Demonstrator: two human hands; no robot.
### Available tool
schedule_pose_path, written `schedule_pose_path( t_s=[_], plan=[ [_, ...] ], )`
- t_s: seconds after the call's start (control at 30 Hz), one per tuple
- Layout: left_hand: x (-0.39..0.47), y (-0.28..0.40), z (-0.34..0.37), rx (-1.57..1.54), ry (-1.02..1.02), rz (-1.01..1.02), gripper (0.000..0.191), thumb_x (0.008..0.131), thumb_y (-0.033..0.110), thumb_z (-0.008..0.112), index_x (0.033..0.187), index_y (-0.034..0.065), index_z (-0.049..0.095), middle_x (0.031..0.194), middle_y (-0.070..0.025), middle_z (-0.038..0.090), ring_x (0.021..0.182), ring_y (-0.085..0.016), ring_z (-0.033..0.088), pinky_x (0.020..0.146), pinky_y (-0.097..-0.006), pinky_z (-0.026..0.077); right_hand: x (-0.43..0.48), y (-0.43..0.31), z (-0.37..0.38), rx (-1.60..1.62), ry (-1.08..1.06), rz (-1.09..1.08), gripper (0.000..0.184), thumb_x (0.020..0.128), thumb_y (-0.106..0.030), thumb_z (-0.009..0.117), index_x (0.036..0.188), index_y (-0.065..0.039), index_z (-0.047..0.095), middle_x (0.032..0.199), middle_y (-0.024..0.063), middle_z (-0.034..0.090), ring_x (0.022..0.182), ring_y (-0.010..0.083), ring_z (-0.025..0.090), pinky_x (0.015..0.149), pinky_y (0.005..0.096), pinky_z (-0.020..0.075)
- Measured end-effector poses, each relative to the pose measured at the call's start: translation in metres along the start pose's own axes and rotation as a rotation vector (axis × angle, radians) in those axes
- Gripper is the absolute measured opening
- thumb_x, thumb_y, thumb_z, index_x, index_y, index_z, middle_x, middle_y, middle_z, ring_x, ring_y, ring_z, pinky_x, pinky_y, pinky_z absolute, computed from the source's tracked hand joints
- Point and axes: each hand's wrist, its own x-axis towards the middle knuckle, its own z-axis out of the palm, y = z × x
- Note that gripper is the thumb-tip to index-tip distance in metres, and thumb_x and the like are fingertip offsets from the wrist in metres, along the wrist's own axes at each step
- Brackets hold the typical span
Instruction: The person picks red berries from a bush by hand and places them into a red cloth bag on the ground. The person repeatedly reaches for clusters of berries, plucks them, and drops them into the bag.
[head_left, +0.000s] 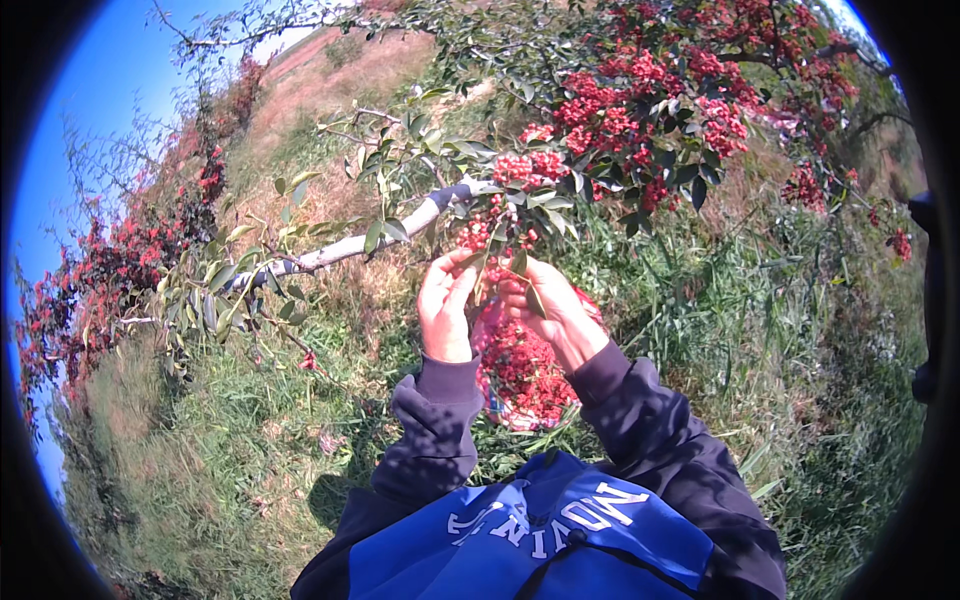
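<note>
My left hand (448, 311) and my right hand (555, 304) are raised side by side below a leafy branch. Between them hangs a cluster of small red berries (496, 268), which look like Sichuan pepper. Thumb and fingers of the left hand pinch at its left side, beside a green leaf. On the right, curled fingers close around the cluster's lower part; a leaf (535, 301) lies across them. The exact fingertip contact is partly hidden. Under the hands is a pinkish bag (517, 421) holding a heap of picked red berries (525, 367), partly covered by the right wrist.
A thick pale branch (352, 246) with dark patches slants across in front of me. Dense red berry clusters (622, 97) hang at upper right. Another berry-laden bush (127, 262) stands at left. Tall grass (697, 315) covers the ground.
</note>
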Motion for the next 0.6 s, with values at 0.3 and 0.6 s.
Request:
schedule_pose_path(
  t_s=[0.3, 0.6],
  plan=[
    [0.001, 0.004, 0.012, 0.051, 0.048, 0.064, 0.021, 0.084, 0.003, 0.050, 0.105, -0.0002, 0.051, 0.092, -0.0052, 0.059, 0.071, -0.006, 0.054, 0.064, -0.0185, 0.043, 0.006, -0.004, -0.011, -0.505, 0.169, -0.260, 0.017, 0.080, -0.019, 0.051, 0.071, -0.005, 0.055, 0.054, -0.0028, 0.048, 0.043, 0.0050, 0.039, 0.039, 0.0222, 0.0277],
    [-0.003, 0.002, 0.021, 0.034, 0.069, 0.103, 0.021, 0.084, 0.003, 0.051, 0.104, -0.0008, 0.051, 0.092, -0.0054, 0.059, 0.071, -0.007, 0.054, 0.065, -0.0184, 0.043, 0.010, -0.001, -0.024, -0.237, 0.213, -0.429, 0.014, 0.080, -0.019, 0.054, 0.074, -0.007, 0.055, 0.059, -0.0012, 0.051, 0.047, 0.0073, 0.042, 0.042, 0.0217, 0.0313]
  ],
)
